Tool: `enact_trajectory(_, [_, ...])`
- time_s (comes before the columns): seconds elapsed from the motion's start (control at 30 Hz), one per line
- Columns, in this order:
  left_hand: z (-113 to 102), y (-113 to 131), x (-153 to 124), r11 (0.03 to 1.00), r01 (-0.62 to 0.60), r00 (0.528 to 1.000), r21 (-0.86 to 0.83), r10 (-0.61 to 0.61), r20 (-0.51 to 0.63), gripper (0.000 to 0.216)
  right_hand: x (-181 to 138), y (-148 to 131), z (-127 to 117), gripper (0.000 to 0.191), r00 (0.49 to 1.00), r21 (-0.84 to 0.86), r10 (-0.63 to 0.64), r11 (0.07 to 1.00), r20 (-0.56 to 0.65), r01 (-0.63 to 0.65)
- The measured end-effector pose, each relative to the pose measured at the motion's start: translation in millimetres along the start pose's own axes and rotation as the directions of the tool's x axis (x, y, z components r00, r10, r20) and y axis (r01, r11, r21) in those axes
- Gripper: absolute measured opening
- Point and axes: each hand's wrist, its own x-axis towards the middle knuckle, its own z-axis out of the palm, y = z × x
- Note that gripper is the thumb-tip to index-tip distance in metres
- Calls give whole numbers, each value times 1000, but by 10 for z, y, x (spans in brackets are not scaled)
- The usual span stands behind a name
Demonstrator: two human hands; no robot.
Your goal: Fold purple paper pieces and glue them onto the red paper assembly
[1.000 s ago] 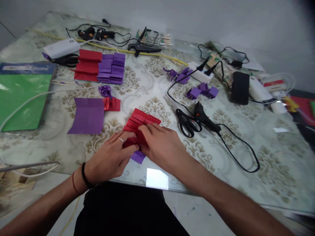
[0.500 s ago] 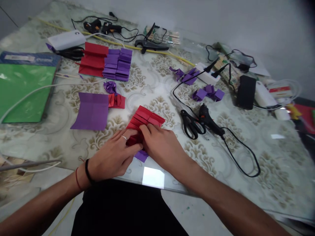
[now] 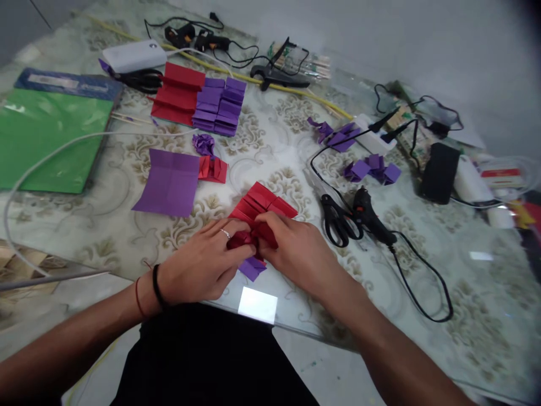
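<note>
A creased red paper [image 3: 264, 198] lies near the table's front edge, folded in ridges. My left hand [image 3: 207, 256] grips its near left part, with a ring on one finger. From the right, my right hand [image 3: 298, 248] pinches the same paper, thumb and fingers close to the left fingertips. The exact fold between the fingers is partly hidden. Under the hands a piece of purple paper [image 3: 252, 269] sticks out. To the left lie a creased purple sheet [image 3: 171, 183], a small folded red piece [image 3: 213, 169] and a crumpled purple paper [image 3: 204, 144].
Black scissors [image 3: 340, 223] and a glue gun [image 3: 372, 217] with a looped cord lie to the right. Folded purple pieces [image 3: 372, 169] rest near a white power strip [image 3: 374, 135]. Pleated red paper [image 3: 177, 93] and a green pack [image 3: 54, 135] lie back left.
The view has shifted, so the table things appear moved. My right fingers have lifted and spread slightly from the red paper's top, showing more of it; both hands still hold it.
</note>
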Motion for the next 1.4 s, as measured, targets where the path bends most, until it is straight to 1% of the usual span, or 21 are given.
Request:
enact_trajectory(0.07, [-1, 5, 8, 1000, 5, 1000, 16, -5, 3, 20, -11, 22, 12, 35, 999, 37, -16, 999, -34, 17])
enact_trajectory(0.13, [5, 5, 16, 1000, 11, 1000, 23, -12, 13, 20, -24, 26, 33, 36, 996, 39, -40, 998, -85, 43])
enact_trajectory(0.17, [8, 4, 19, 1000, 14, 1000, 26, -14, 19, 20, -31, 23, 48, 33, 992, 19, -54, 998, -115, 57])
enact_trajectory(0.23, [12, -2, 28, 999, 16, 999, 34, -17, 33, 21, -48, 16, 85, 20, 979, -51, -92, 995, -183, 84])
enact_trajectory(0.3, [7, -9, 39, 999, 12, 999, 42, -14, 40, 23, -65, 17, 127, 8, 956, -120, -147, 986, -254, 120])
enact_trajectory(0.37, [-9, -20, 53, 999, 8, 1000, 47, -9, 23, 22, -80, 32, 166, 5, 928, -150, -197, 976, -317, 156])
enact_trajectory(0.43, [-35, -36, 67, 999, 0, 1000, 46, 0, 0, 19, -93, 54, 199, 3, 909, -143, -218, 974, -354, 177])
enact_trajectory(0.53, [-84, -76, 94, 1000, -19, 1000, 25, 18, 8, 25, -106, 85, 238, 3, 901, -107, -223, 974, -372, 197])
enact_trajectory(0.6, [-122, -119, 132, 1000, -16, 999, -19, 17, 27, 28, -106, 95, 253, 4, 900, -95, -224, 974, -375, 204])
enact_trajectory(0.67, [-163, -183, 201, 996, 16, 998, -83, -12, 54, 29, -96, 94, 258, 4, 899, -104, -234, 972, -370, 210])
enact_trajectory(0.73, [-206, -264, 302, 990, 78, 992, -120, -66, 103, 30, -78, 85, 252, 4, 895, -132, -251, 967, -368, 217])
enact_trajectory(0.77, [-226, -306, 361, 987, 122, 986, -105, -109, 128, 26, -68, 80, 247, 6, 893, -147, -260, 964, -368, 221])
enact_trajectory(0.8, [-244, -344, 422, 988, 133, 978, -75, -119, 170, 23, -59, 75, 241, 7, 889, -162, -270, 961, -369, 225])
enact_trajectory(0.9, [-277, -415, 589, 992, 125, 952, 7, -122, 282, 17, -44, 71, 235, 12, 875, -195, -289, 954, -389, 229])
enact_trajectory(0.93, [-278, -421, 631, 992, 122, 946, 31, -126, 298, 16, -46, 75, 238, 13, 870, -199, -294, 952, -397, 231])
enact_trajectory(1.03, [-247, -414, 704, 989, 124, 941, 78, -142, 308, 18, -66, 108, 256, 14, 860, -174, -295, 954, -415, 244])
enact_trajectory(1.1, [-214, -409, 713, 989, 127, 942, 81, -145, 303, 19, -84, 144, 275, 12, 862, -133, -286, 958, -419, 254])
enact_trajectory(1.27, [-164, -427, 699, 988, 139, 946, 60, -151, 288, 17, -92, 233, 332, 10, 876, -18, -239, 967, -418, 256])
enact_trajectory(1.4, [-150, -456, 700, 988, 157, 950, 8, -153, 271, 18, -82, 249, 356, 11, 866, 10, -234, 964, -443, 265])
